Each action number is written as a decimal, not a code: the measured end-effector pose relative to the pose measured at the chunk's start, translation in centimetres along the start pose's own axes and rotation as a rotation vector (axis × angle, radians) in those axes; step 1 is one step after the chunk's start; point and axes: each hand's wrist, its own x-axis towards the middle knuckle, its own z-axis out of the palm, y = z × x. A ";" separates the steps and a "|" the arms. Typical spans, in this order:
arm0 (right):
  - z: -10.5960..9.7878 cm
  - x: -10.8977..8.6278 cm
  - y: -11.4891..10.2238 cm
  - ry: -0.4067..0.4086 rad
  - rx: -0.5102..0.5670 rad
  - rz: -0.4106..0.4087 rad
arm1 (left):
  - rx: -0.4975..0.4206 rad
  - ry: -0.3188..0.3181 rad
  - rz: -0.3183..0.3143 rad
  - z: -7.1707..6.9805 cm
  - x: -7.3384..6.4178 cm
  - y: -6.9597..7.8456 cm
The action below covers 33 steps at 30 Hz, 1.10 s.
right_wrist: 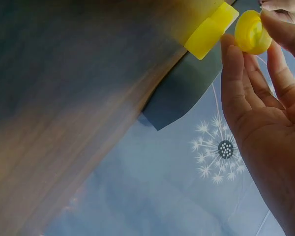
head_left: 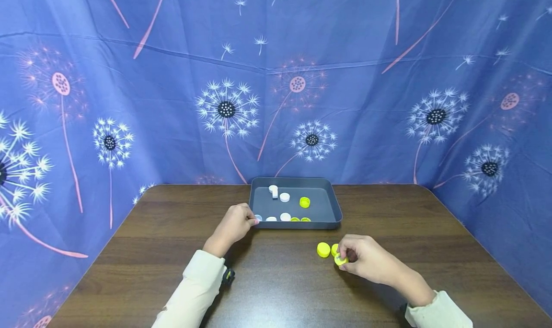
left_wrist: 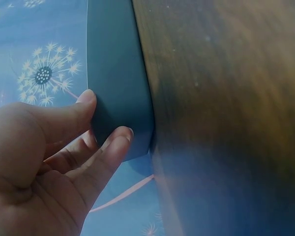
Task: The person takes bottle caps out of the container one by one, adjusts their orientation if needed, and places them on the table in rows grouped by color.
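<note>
1. Here's the yellow cap [right_wrist: 248, 34], up in the fingertips on the near side of the tray, hollow face turned toward the palm; I can't tell whether its rim clears the tabletop.
2. The right hand [head_left: 365, 258] has it, thumb and fingers pinching the rim. It's a round cap with no long axis, so I'd say its facing matters more than any lengthwise turn.
3. Just beyond the pinch, toward the left, sit two loose yellow caps [head_left: 323, 250] on the wooden table [head_left: 276, 289], close beside each other. The right hand is plainly the nearer one to both.
4. And here's the relation that counts, as I judge it: the grey tray [head_left: 297, 225] lies forward and to the left of that pinch, its long side running across the table. Any move toward it would have to rise over the near wall at the right-hand end.
5. Inside the tray, white caps [head_left: 284, 197] lie mostly on the left and middle, with yellow ones [head_left: 304, 202] further right.
6. Over at the near left corner, the left hand [head_left: 235, 222] grips the tray's wall between thumb and fingers, well apart from the loose caps.
</note>
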 end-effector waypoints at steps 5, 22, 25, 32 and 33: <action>0.2 -0.3 -0.2 -0.055 -0.066 -0.003 | -0.003 -0.022 -0.011 0.2 -0.1 0.0; 0.3 0.2 -0.5 -0.145 -0.141 0.037 | 0.035 -0.040 0.006 0.0 -0.5 -0.4; 0.3 0.3 -0.4 -0.140 -0.124 0.023 | 0.037 -0.040 0.003 -0.2 -0.4 -0.4; 0.0 0.0 -0.2 -0.154 -0.135 0.049 | 0.043 -0.050 0.008 -0.2 -0.1 -0.2; 0.0 0.0 -0.2 -0.158 -0.141 0.050 | 0.045 -0.050 0.008 -0.2 0.0 -0.1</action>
